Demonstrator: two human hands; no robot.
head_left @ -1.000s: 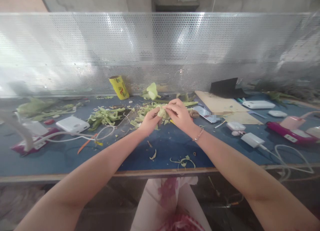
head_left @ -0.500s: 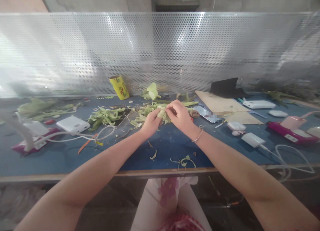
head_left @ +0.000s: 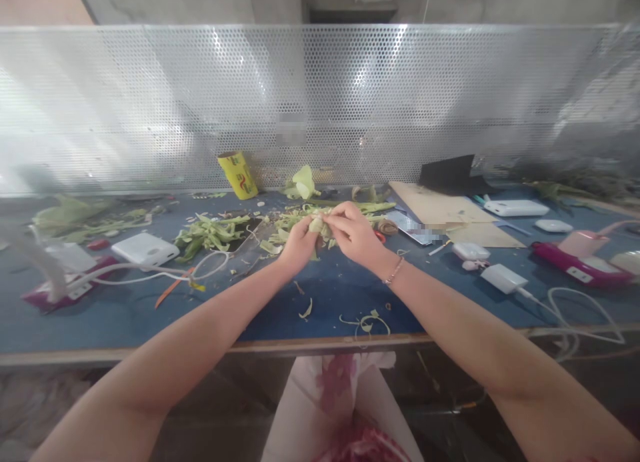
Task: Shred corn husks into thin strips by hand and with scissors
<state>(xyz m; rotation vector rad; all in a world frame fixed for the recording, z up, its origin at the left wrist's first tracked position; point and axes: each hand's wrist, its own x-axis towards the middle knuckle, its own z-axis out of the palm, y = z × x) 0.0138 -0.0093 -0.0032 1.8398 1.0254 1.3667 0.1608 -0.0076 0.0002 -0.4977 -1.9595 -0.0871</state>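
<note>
Both hands meet over the middle of the blue table (head_left: 280, 315). My left hand (head_left: 299, 243) is closed around a pale green piece of plant (head_left: 317, 226). My right hand (head_left: 354, 233), with a bracelet at its wrist, has its thumb and fingers pinched on the same pale piece from the right. Green stalks and leafy scraps (head_left: 287, 223) lie behind and beside the hands. Another heap of green stems (head_left: 213, 234) is to the left, partly over a dark flat object. Thin peel strips (head_left: 367, 325) lie near the table's front edge.
A yellow tube (head_left: 239, 175) leans at the back, before a perforated metal screen (head_left: 250, 102). On the left are a white power bank (head_left: 145, 250), cables and a purple power strip (head_left: 37, 295). Cardboard (head_left: 440, 205), white chargers (head_left: 504, 279) and another purple strip (head_left: 575, 269) sit right.
My right hand's fingers have shifted slightly left and down over the pale plant piece, and the piece has turned a little between both hands.
</note>
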